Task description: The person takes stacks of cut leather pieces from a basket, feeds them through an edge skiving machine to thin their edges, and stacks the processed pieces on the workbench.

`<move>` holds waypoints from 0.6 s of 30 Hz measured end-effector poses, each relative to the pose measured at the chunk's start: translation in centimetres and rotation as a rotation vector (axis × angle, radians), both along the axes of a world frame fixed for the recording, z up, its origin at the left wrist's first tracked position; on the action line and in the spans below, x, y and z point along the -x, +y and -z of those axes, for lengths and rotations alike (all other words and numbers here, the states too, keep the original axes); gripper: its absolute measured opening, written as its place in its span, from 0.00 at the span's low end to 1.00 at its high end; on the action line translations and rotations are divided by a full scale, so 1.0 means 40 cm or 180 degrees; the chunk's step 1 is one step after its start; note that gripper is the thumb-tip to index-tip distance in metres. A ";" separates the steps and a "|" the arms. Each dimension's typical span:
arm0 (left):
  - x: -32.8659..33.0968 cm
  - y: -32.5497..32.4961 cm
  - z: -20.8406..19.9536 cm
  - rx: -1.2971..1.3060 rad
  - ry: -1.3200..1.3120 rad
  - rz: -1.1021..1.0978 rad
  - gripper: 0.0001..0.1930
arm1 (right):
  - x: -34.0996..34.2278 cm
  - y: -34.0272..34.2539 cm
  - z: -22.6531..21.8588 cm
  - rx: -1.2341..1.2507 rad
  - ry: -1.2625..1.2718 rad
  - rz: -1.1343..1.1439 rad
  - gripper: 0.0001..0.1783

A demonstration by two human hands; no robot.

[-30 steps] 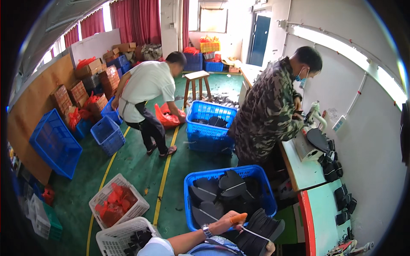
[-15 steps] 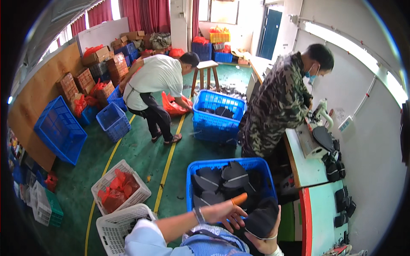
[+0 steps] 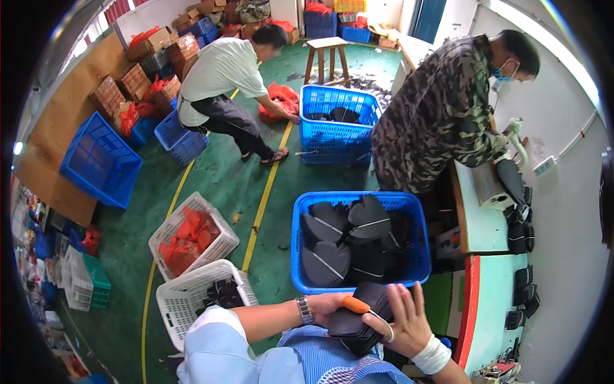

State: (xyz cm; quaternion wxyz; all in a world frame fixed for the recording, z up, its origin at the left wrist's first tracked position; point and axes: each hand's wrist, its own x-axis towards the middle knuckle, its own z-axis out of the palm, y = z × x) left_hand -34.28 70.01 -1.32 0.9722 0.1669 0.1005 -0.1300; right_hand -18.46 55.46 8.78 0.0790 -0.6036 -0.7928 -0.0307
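Note:
Just above my lap, my left hand (image 3: 328,306), with a metal watch at its wrist, grips a stack of black curved pieces (image 3: 358,329). An orange cover sits on one of its fingers and lies across the stack. My right hand (image 3: 408,323) is against the stack's right side, its fingers stretched up and apart and its thumb at the pieces. White wrapping goes round the right wrist. Beyond my hands, a blue crate (image 3: 359,288) holds several black bundles (image 3: 326,264), some with a thin pale strip across them.
Two white baskets (image 3: 167,307) stand at left, one with red bags. A co-worker in a white shirt (image 3: 220,70) bends at another blue crate (image 3: 339,134). A person in camouflage (image 3: 441,109) works at a machine on the right. A red-edged table (image 3: 472,307) stands close by my right arm.
The black stack has moved from my right hand's hold into my left hand's grip, lower and nearer to me. My right hand's fingers have spread. The view has tilted down.

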 end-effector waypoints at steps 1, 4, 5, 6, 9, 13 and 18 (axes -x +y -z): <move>0.017 -0.002 -0.004 0.0042 0.0046 -0.0045 0.23 | -0.006 -0.008 -0.015 0.0064 -0.0103 0.0013 0.40; 0.041 0.031 -0.059 -0.0323 -0.0311 -0.0445 0.29 | -0.029 -0.081 -0.001 0.0458 0.1337 0.0722 0.37; 0.034 0.034 -0.061 -0.0339 -0.0335 -0.0473 0.29 | -0.040 -0.106 0.050 0.0675 0.2589 0.0962 0.48; 0.018 0.036 -0.060 -0.1035 -0.0448 -0.0448 0.31 | -0.013 -0.089 0.079 0.0713 0.3961 0.1341 0.53; -0.023 -0.026 -0.023 -0.2343 -0.0326 -0.1073 0.44 | 0.078 0.015 0.141 0.0496 0.4744 0.1551 0.56; -0.058 -0.055 -0.013 -0.1389 0.0152 -0.1739 0.37 | 0.089 0.072 0.142 0.0214 0.5950 0.1963 0.42; -0.068 0.006 0.086 -0.1284 0.0730 -0.2117 0.31 | 0.079 0.075 0.115 0.0075 0.5963 0.2313 0.35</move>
